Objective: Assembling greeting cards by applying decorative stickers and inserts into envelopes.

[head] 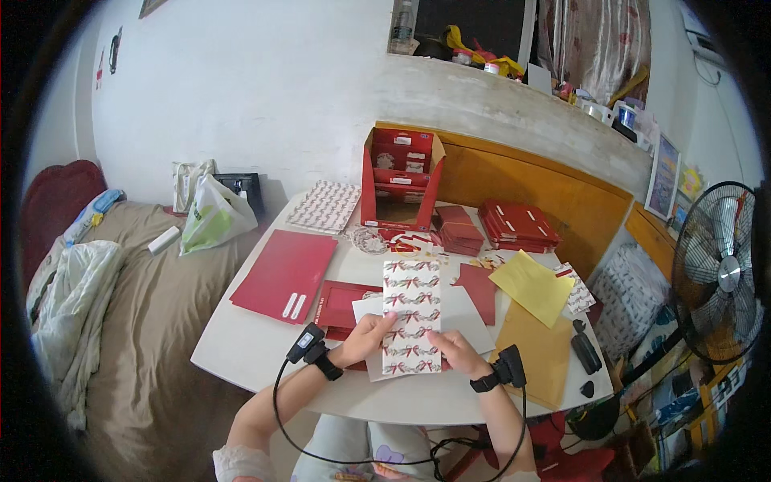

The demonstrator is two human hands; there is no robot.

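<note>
A white paper piece [412, 301] printed with rows of red bows and garlands is held upright over the near part of the table. My left hand [368, 337] pinches its left edge, thumb on the front. My right hand [459, 351] grips the right edge a little lower, also with the thumb in front. Behind the printed piece lie white sheets [467, 307] and a dark red card box [343, 301], both partly hidden. A plain red envelope [482, 295] rests just beyond them. Each wrist wears a black strap with a cabled device.
Red sheets [286, 271] lie at left, patterned paper [325, 206] behind. A red display box [397, 208] stands at the back beside red packets [519, 223] and a banded red stack [458, 229]. Yellow paper [533, 286] overlaps a tan envelope [539, 355]. A fan [726, 271] stands right.
</note>
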